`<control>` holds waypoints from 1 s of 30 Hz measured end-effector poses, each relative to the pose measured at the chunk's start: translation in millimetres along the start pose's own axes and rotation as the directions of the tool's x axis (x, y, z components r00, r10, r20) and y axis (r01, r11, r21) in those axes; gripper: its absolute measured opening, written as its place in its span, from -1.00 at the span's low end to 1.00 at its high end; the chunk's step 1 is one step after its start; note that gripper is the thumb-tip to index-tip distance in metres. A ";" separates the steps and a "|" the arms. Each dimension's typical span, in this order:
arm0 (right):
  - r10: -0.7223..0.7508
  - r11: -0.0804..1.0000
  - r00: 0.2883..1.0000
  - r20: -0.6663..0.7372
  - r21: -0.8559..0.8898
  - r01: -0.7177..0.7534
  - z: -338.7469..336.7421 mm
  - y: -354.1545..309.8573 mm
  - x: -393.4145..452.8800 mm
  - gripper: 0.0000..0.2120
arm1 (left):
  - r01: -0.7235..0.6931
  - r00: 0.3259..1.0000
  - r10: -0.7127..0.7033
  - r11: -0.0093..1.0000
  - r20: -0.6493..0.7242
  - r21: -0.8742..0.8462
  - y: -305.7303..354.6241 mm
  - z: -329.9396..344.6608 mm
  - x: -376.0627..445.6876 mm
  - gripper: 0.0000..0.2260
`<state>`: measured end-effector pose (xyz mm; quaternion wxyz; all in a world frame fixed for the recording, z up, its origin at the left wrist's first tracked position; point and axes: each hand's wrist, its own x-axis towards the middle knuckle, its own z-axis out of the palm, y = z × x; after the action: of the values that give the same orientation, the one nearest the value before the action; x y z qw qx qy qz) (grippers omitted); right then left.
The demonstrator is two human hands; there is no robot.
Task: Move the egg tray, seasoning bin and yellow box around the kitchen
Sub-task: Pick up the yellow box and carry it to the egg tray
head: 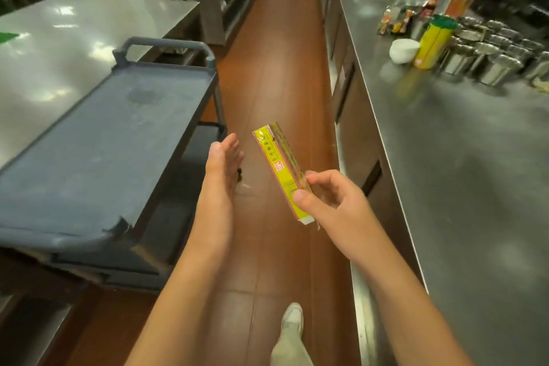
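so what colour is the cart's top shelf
Grey-blue, with a darker round stain; the plastic cart's top shelf shows in the head view.

Single head-worn wide-angle view, looking forward and down the aisle floor (282, 53), close above both forearms

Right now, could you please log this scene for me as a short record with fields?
place: kitchen aisle, brown floor
right hand: pinches yellow box near its lower end
left hand: open, holds nothing, beside box
box: tilted, in the air over the aisle
left side: grey cart, top bare
right side: steel counter with bottles, metal tins, white bowl
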<state>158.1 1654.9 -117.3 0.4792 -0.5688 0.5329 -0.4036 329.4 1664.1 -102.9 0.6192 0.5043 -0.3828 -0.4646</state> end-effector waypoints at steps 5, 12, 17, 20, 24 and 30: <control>0.033 0.998 0.999 -0.022 0.050 -0.032 -14.4 2.2 102.7 -0.54 | 0.036 0.999 -0.036 0.998 0.007 0.045 -4.5 29.3 94.9 -0.33; 0.007 0.997 0.998 0.066 0.075 -0.012 -2.8 -18.7 232.1 -0.54 | 0.011 0.998 -0.006 0.998 -0.066 0.061 -6.4 38.0 211.1 -0.37; 0.039 0.994 0.996 0.078 0.103 -0.047 8.1 -18.8 320.6 -0.59 | 0.033 0.995 -0.030 0.999 -0.094 0.035 -18.4 39.2 309.2 -0.36; 0.051 0.994 0.998 0.032 0.099 -0.054 13.7 -22.9 381.9 -0.60 | 0.030 0.996 -0.029 1.000 -0.082 0.008 -26.2 38.6 375.9 -0.37; 0.061 0.995 0.998 -0.026 0.082 -0.059 12.6 -42.3 464.5 -0.62 | 0.026 0.997 -0.028 0.999 -0.070 -0.030 -25.1 39.5 469.7 -0.37; 0.046 0.996 0.988 -0.148 0.085 -0.033 -11.7 -54.2 564.3 -0.77 | 0.004 0.997 -0.003 1.000 0.080 -0.010 -14.7 86.9 595.9 -0.39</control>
<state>218.5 1091.8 -91.0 0.4688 -0.5059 0.5614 -0.4574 408.8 1067.0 -96.7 0.6050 0.4827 -0.4044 -0.4873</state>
